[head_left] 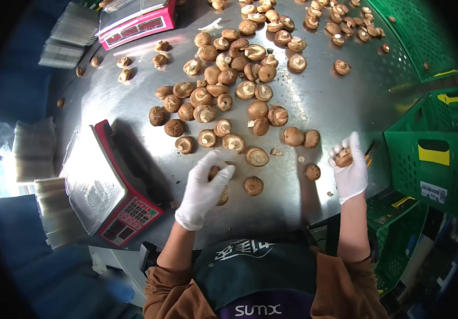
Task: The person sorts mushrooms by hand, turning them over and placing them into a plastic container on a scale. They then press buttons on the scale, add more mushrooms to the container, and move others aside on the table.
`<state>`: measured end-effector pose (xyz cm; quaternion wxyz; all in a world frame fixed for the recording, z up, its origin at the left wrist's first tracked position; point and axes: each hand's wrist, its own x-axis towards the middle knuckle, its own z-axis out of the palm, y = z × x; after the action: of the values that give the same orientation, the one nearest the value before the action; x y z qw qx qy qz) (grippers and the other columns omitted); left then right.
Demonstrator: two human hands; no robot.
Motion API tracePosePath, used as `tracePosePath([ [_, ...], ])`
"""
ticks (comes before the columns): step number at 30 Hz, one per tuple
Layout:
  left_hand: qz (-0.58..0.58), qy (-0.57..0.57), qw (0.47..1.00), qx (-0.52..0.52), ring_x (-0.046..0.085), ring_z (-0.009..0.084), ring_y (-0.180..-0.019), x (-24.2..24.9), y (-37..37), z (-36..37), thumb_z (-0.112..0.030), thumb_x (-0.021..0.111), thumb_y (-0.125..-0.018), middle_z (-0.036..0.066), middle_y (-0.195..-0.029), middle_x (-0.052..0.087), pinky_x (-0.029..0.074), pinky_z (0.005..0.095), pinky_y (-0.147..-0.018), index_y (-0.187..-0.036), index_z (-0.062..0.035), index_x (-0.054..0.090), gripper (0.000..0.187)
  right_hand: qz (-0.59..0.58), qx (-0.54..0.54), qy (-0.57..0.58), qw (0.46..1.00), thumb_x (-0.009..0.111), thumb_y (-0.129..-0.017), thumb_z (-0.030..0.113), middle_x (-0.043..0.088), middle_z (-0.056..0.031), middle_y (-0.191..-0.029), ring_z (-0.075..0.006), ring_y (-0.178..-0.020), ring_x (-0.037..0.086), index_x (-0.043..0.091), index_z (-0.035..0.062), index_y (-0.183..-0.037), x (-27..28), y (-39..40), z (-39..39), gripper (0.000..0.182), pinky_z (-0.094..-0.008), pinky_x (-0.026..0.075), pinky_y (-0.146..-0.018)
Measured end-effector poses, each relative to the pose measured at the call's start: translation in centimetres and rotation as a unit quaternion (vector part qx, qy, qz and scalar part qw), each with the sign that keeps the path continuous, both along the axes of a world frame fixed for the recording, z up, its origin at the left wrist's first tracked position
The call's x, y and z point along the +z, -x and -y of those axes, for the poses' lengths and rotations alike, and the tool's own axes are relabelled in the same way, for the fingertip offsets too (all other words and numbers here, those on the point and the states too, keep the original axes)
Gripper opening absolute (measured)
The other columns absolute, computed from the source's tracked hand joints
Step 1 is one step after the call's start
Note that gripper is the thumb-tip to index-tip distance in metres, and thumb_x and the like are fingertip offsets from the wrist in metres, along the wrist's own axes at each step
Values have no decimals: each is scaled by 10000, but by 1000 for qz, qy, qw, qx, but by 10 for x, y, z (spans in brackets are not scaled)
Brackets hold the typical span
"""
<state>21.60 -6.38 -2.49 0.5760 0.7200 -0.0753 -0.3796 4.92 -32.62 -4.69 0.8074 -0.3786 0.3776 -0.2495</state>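
My left hand (203,189), in a white glove, is curled at the near edge of the mushroom spread, its fingers around a brown mushroom (214,172) that shows between thumb and fingers. Another mushroom (223,196) lies beside its palm, partly covered. On the right, my right hand (350,169), also gloved, is turned palm up with a mushroom (343,157) held in its bent fingers. Between the hands, a pale-gilled mushroom (257,157), a dark-capped one (254,185) and a small one (313,171) rest on the metal table (287,207).
Many mushrooms (228,76) spread across the table's middle and far side. A red scale (125,212) stands at left, another (136,29) at the far left. Stacked clear trays (59,212) line the left edge. Green crates (425,159) stand right; an orange-handled tool (368,158) lies by my right hand.
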Motion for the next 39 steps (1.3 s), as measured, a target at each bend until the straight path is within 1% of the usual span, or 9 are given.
tracePosePath([
  [5,441,-101,875,-175,599,278,-771,2,6,48,-71,682,-823,95,-853,605,485,368,-662,-1055,-72,678,233,-120,59,196,971,633,-929,78,598,27,-865,-70,-816,552,667,52,-1060,4,-9,-16,138,-234,450,-766],
  [10,496,-138,850,-113,595,302,-872,-13,-21,84,-133,691,-817,98,-892,621,501,401,-700,-1039,-103,691,224,-174,32,250,952,636,-917,28,626,13,-970,-71,-915,558,666,47,-1139,4,-30,-20,224,-232,458,-870],
  [17,486,-263,806,-213,598,315,-965,-46,-53,126,-166,638,-823,89,-1029,648,526,438,-776,-1166,-144,613,345,-214,139,350,902,653,-903,39,627,13,-936,-65,-787,564,708,58,-1043,0,-19,-19,152,-219,468,-705],
  [21,462,-238,827,-215,599,331,-961,-38,-58,124,-151,657,-807,103,-1014,642,515,445,-778,-1138,-107,564,347,-181,274,562,759,733,-818,252,640,-91,-1007,-291,-926,623,699,128,-1092,-5,-23,-52,302,-390,513,-807],
  [25,388,-134,901,-139,603,353,-906,-26,-56,101,-72,671,-799,132,-964,623,487,445,-754,-1162,-88,536,387,-253,429,632,594,724,-796,339,540,-65,-1224,-264,-1078,539,626,191,-1231,-13,-15,-90,470,-435,442,-888],
  [27,337,-86,933,-93,602,361,-893,-11,-52,85,-58,672,-800,138,-947,611,483,440,-761,-1199,-93,535,423,-248,393,644,608,722,-792,266,504,-87,-1255,-280,-1109,511,611,189,-1249,-23,-5,-97,477,-447,428,-900],
  [30,417,-151,861,-249,611,301,-862,-15,-48,51,-85,661,-827,124,-946,601,494,361,-758,-1273,-110,529,466,-213,345,664,629,679,-780,115,508,-121,-1197,-311,-1062,517,621,155,-1186,-36,5,-99,412,-444,442,-875],
  [37,408,-162,886,-147,602,269,-712,6,-67,68,-145,688,-837,110,-853,610,487,365,-670,-892,-28,700,130,-69,229,436,868,609,-875,63,541,-80,-904,-195,-824,523,568,42,-910,-4,-46,-60,58,-330,447,-767],
  [39,418,-186,878,-140,603,269,-715,0,-78,74,-136,687,-836,114,-832,613,482,366,-663,-869,-27,697,114,-117,125,182,968,648,-907,146,537,-42,-818,-128,-752,508,550,36,-881,25,-81,-39,150,-299,451,-711],
])
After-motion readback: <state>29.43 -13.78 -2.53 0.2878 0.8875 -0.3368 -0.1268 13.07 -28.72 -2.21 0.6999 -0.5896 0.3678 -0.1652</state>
